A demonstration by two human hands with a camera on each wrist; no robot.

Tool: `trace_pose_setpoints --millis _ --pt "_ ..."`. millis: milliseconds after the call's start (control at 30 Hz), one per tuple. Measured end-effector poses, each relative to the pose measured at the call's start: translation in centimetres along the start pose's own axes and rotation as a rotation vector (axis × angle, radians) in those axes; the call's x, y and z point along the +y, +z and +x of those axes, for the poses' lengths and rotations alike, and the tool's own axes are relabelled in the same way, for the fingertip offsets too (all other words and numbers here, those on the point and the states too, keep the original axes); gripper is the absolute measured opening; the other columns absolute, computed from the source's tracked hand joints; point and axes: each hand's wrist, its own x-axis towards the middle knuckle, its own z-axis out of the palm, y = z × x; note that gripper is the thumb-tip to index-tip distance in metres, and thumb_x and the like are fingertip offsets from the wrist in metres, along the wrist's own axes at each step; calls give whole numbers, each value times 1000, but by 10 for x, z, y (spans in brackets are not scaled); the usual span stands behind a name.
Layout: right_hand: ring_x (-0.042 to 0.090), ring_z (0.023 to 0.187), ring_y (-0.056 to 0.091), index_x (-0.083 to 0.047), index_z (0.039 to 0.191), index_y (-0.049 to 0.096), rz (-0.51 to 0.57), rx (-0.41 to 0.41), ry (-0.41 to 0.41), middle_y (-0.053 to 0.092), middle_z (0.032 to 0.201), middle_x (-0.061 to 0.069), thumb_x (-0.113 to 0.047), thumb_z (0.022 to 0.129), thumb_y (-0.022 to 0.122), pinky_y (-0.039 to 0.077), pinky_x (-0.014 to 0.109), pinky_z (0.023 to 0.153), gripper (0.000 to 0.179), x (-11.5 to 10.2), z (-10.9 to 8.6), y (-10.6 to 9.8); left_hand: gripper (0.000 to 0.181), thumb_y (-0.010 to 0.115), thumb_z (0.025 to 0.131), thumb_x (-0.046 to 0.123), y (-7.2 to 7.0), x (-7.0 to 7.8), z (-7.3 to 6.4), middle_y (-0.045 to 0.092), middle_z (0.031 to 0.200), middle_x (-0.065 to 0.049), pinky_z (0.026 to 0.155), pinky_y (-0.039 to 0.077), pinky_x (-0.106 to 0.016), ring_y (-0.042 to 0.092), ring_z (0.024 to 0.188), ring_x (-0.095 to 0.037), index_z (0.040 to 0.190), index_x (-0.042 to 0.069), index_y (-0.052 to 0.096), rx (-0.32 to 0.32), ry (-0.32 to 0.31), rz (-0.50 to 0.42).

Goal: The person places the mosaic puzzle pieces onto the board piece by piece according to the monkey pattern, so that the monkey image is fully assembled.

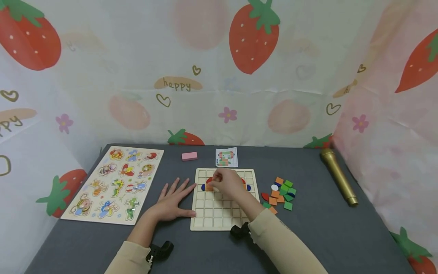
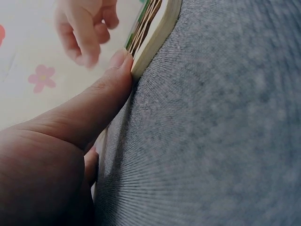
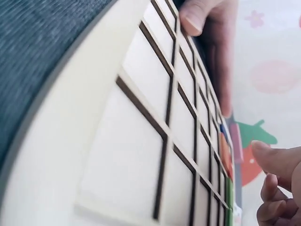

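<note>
A wooden grid board (image 1: 219,215) lies in front of me. My left hand (image 1: 174,201) is spread flat on the table at the board's left side, and its thumb (image 2: 110,77) touches the board's edge. Over the upper rows hovers my right hand (image 1: 227,182), fingers bent and nothing visible between them in the wrist views. Below its fingertips sits an orange tile (image 1: 209,188), beside a blue piece (image 1: 203,187) and a red piece (image 1: 209,180). Another blue piece (image 1: 248,187) shows right of the hand, which hides the middle squares. Green tiles (image 3: 229,193) appear in the right wrist view.
Loose colored tiles (image 1: 280,194) lie in a heap right of the board. Behind it are a patterned card (image 1: 226,157) and a pink block (image 1: 189,156). An insect puzzle board (image 1: 116,184) lies at left, a gold microphone-shaped cylinder (image 1: 338,177) at right.
</note>
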Motion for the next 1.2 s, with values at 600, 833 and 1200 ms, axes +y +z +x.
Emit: trace_pose_setpoints --millis 600,833,1200 --pt "15 76 58 -15 99 74 66 75 18 66 85 -4 -23 90 78 51 29 61 13 29 -33 -47 101 74 80 66 0 0 1 14 171 -7 121 -9 -64 -5 157 -38 162 28 27 -2 -2 -15" --pt "16 72 56 -12 98 74 63 106 35 68 86 -2 -21 90 79 48 30 60 14 53 -44 -59 101 74 80 65 0 2 1 14 170 -7 121 -9 -64 -5 157 -38 161 27 28 1 3 -19" --pt "14 73 62 -11 98 73 24 153 94 69 84 1 -23 89 79 51 29 61 16 88 -55 -78 101 75 80 65 0 3 0 14 170 -7 121 -9 -64 -5 157 -39 161 27 28 3 -7 -14"
